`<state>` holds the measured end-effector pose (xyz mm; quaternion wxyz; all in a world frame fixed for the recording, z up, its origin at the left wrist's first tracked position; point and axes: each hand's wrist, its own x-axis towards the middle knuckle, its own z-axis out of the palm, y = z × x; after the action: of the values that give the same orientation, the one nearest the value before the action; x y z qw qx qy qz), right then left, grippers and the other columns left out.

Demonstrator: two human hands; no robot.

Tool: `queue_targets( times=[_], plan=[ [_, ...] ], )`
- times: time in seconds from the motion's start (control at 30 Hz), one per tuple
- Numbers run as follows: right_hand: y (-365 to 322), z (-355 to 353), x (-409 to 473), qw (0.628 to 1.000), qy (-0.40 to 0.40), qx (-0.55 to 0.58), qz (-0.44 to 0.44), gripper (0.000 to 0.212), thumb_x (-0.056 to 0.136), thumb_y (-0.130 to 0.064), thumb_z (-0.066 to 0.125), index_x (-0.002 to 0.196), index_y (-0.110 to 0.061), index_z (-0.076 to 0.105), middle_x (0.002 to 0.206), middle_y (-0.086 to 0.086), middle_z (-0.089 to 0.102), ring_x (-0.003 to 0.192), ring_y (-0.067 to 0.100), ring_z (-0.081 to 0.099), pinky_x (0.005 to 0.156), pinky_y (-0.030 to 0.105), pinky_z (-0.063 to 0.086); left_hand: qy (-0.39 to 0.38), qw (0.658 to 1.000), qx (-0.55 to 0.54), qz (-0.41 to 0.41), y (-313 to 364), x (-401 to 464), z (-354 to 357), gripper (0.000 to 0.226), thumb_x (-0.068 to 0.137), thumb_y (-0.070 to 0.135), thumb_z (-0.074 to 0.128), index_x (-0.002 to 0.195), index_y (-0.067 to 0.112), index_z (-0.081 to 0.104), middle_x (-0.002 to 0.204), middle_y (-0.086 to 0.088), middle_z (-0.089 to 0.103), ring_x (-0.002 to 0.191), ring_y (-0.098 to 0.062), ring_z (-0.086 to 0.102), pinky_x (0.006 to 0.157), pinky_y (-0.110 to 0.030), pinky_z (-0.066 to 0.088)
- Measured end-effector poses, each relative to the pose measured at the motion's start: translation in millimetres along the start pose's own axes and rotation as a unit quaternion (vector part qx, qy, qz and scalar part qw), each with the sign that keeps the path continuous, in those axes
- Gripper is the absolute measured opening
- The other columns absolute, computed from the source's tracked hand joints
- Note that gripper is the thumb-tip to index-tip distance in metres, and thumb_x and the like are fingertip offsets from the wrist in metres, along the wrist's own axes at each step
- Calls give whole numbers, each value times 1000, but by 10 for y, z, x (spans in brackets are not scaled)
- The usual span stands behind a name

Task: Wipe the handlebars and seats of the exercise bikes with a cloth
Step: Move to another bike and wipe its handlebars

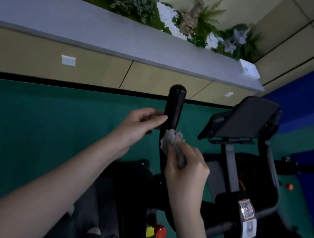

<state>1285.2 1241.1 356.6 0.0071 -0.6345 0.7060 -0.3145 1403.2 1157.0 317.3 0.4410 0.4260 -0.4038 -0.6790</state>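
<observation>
Handlebar (174, 109) of the near exercise bike stands upright at centre frame, a black padded grip with a rounded top. A crumpled grey cloth (171, 140) is pressed against its right side, partway down the grip. The right hand (185, 168) holds the cloth bunched between curled fingers and thumb. The left hand (141, 124) sits just left of the grip, its thumb tip touching the bar and its fingers loosely curled behind; whether they grip the bar's far side cannot be told.

Risks, as judged from this position:
- The wad is small and contacts one side only; the far side and the rounded top may go unwiped unless the cloth is worked round the bar.
- The left hand steadies the bar with a light touch; firm wiping may push the bar away from the cloth.
- Bare fingers touching the grip may re-soil wiped areas.

A second bike (251, 133) stands to the right on the green floor (29, 120), with a cabinet (78, 66) along the far wall.
</observation>
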Motion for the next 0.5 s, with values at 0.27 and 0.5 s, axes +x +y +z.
queue_targets(
  times=[0.27, 0.5],
  plan=[
    [-196, 105, 146, 996, 69, 10, 51, 19, 87, -25, 70, 87, -6, 69, 81, 8, 55, 65, 19, 53, 59, 32, 46, -33, 999, 3, -25, 33, 12, -51, 25, 87, 29, 64, 106, 14, 68, 103, -6, 70, 97, -14, 65, 86, -30, 48],
    [-237, 161, 66, 990, 40, -136, 12, 15, 84, -21, 73, 90, -9, 64, 80, 1, 41, 66, 20, 45, 49, 28, 35, -50, 998, -4, -38, 21, 52, -79, 27, 86, 31, 65, 107, 15, 68, 100, 0, 71, 90, -5, 65, 83, -27, 49]
  ],
)
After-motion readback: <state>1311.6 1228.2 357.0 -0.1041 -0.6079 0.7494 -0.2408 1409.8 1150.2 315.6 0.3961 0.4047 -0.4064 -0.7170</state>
